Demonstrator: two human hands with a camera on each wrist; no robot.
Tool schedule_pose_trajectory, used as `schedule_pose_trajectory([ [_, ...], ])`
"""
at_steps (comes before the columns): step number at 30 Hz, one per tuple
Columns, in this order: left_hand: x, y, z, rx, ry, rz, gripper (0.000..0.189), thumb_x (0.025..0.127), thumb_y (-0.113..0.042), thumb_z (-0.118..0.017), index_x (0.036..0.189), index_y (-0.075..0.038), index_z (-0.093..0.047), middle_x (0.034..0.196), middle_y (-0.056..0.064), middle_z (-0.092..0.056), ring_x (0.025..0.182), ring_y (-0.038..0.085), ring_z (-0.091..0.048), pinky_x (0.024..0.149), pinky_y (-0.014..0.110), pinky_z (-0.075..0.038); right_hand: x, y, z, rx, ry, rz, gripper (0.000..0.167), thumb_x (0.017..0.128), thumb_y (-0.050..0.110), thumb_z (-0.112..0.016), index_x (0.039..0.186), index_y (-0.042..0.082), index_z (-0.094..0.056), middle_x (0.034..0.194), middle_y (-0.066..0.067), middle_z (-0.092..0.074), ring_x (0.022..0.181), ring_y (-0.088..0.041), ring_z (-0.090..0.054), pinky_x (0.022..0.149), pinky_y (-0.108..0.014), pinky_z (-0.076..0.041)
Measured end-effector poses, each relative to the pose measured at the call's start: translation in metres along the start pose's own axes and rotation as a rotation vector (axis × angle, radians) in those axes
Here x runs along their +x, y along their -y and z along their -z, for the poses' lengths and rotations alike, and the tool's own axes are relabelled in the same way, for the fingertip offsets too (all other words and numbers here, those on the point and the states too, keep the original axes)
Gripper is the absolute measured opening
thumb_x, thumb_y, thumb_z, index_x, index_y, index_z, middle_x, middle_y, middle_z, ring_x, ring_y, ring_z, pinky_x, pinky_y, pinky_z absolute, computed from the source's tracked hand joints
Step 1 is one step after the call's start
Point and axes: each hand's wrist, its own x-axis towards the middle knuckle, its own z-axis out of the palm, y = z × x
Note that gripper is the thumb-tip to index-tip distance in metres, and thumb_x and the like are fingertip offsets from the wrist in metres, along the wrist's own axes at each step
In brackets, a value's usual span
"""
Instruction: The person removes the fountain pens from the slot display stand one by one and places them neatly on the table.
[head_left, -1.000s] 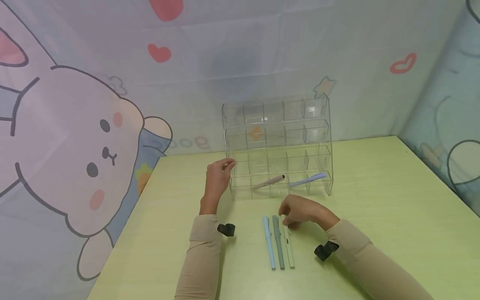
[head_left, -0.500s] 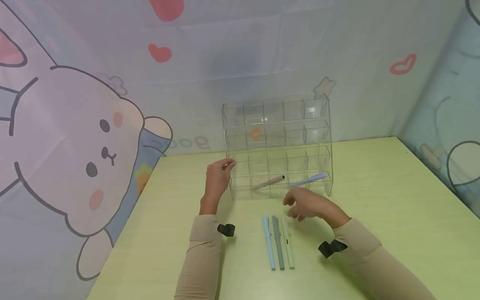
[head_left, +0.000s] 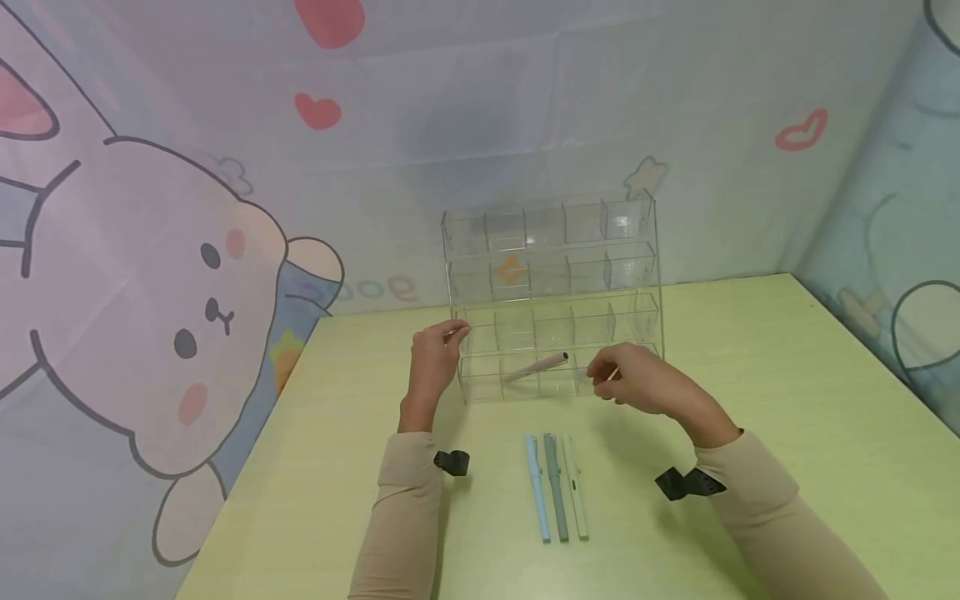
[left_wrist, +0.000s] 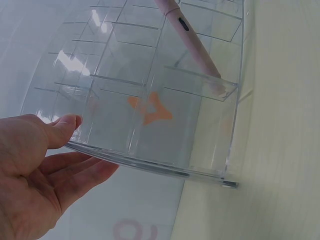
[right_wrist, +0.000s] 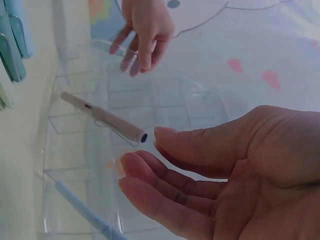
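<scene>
A clear acrylic pen rack [head_left: 553,332] stands upright in the head view, its tiers split into small compartments. My left hand [head_left: 437,358] grips its left side panel, thumb on one face and fingers on the other, as the left wrist view shows. A pinkish-beige pen [head_left: 536,367] leans across the lowest tier. To its right, a periwinkle-blue pen [right_wrist: 85,210] lies in the same tier, mostly covered by my right hand [head_left: 637,383] in the head view. That hand hovers before the rack, fingers loosely bent and holding nothing; contact with the blue pen cannot be made out.
Three capped pens lie side by side on the yellow-green table [head_left: 300,467] in front of the rack: light blue [head_left: 537,492], dark green [head_left: 556,487] and pale green [head_left: 575,487]. Behind the rack hangs a printed cloth [head_left: 525,100].
My right hand has left the top end of the pale green pen and moved up and right to the rack's lowest tier. The left hand stays on the rack's side.
</scene>
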Motion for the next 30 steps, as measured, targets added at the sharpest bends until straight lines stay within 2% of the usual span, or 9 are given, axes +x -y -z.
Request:
schedule_pose_trajectory([
  [5,0.0,-0.001,0.001,-0.009,0.002,0.002,0.022,0.099,-0.018,-0.065,0.111,-0.004,-0.077,0.107,0.013,-0.074,0.101,0.033,-0.071,0.076,0.043,-0.055,-0.003,-0.001,0.011,-0.01,-0.039,-0.008,0.026,0.097,0.005,-0.063,0.12,-0.006,-0.063,0.112,-0.015,-0.066,0.095,-0.025,-0.065,0.076,-0.037,-0.056],
  [11,-0.001,0.0,0.0,-0.009,-0.005,-0.001,0.021,0.099,-0.017,-0.066,0.111,-0.004,-0.077,0.106,0.014,-0.074,0.099,0.033,-0.071,0.077,0.044,-0.056,-0.004,-0.007,0.019,-0.051,-0.097,0.025,0.028,0.097,0.008,-0.065,0.122,-0.007,-0.062,0.113,-0.016,-0.067,0.101,-0.029,-0.064,0.081,-0.04,-0.054],
  [16,0.0,-0.001,0.0,-0.001,-0.001,0.006,0.021,0.099,-0.018,-0.065,0.111,-0.004,-0.077,0.106,0.013,-0.074,0.097,0.032,-0.072,0.072,0.041,-0.055,-0.006,-0.01,0.023,-0.059,-0.16,0.075,0.026,0.097,0.008,-0.065,0.12,-0.004,-0.064,0.108,-0.012,-0.068,0.1,-0.029,-0.065,0.083,-0.042,-0.053],
  [21,-0.001,-0.001,0.0,0.007,0.002,0.011,0.021,0.099,-0.018,-0.065,0.112,-0.005,-0.077,0.106,0.013,-0.075,0.095,0.032,-0.072,0.066,0.037,-0.05,-0.006,-0.014,0.026,-0.075,-0.201,0.096,0.028,0.097,0.009,-0.066,0.122,-0.004,-0.064,0.111,-0.014,-0.067,0.102,-0.03,-0.063,0.085,-0.045,-0.051],
  [26,0.0,-0.001,0.0,0.011,0.004,0.014,0.021,0.099,-0.019,-0.065,0.112,-0.005,-0.077,0.106,0.013,-0.075,0.095,0.032,-0.072,0.068,0.038,-0.051,-0.004,-0.018,0.029,-0.076,-0.227,0.087,0.031,0.098,0.009,-0.065,0.125,-0.006,-0.061,0.118,-0.019,-0.064,0.11,-0.036,-0.06,0.094,-0.052,-0.047],
  [30,0.0,0.0,-0.001,0.009,0.004,0.019,0.022,0.099,-0.019,-0.065,0.112,-0.006,-0.077,0.106,0.012,-0.075,0.098,0.031,-0.071,0.077,0.043,-0.054,-0.003,-0.025,0.032,-0.075,-0.242,0.084,0.034,0.097,0.007,-0.063,0.128,-0.007,-0.058,0.124,-0.023,-0.062,0.118,-0.042,-0.055,0.101,-0.057,-0.041],
])
